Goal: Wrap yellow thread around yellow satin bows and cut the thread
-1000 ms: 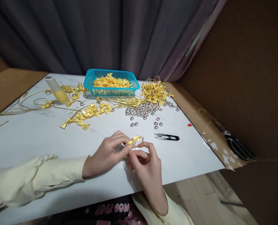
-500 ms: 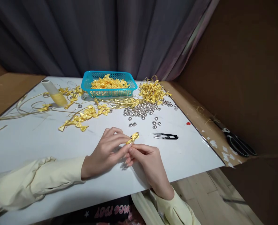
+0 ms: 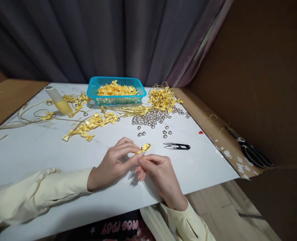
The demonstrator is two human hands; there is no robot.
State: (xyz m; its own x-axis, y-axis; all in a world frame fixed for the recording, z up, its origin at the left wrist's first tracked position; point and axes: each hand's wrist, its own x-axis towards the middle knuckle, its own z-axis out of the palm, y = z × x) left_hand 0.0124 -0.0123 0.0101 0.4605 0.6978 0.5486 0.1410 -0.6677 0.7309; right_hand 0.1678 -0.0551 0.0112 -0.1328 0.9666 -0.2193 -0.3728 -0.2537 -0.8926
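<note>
Near the middle of the white table, my left hand (image 3: 119,158) pinches a small yellow ribbon bow (image 3: 145,147) between thumb and fingers, low over the tabletop. A silvery bit shows on the bow. My right hand (image 3: 158,170) meets the left one from the right, its thumb and index finger closed in a pinch just below the bow; its other fingers hang loosely beneath. What the right fingertips grip is too small to make out. Thread snips (image 3: 177,146) lie to the right of both hands. Beyond them is a heap of silver beads (image 3: 151,117).
A blue basket (image 3: 117,99) of yellow bows stands at the back, with a bundle of bows on gold cords (image 3: 163,97) beside it. More loose bows (image 3: 95,121) and a thread cone (image 3: 59,102) are at left. Black scissors (image 3: 254,154) lie on the cardboard at right.
The bow has tilted and shifted slightly to the right in the left fingers. My right hand's lower fingers have dropped a little. Everything on the table lies as before.
</note>
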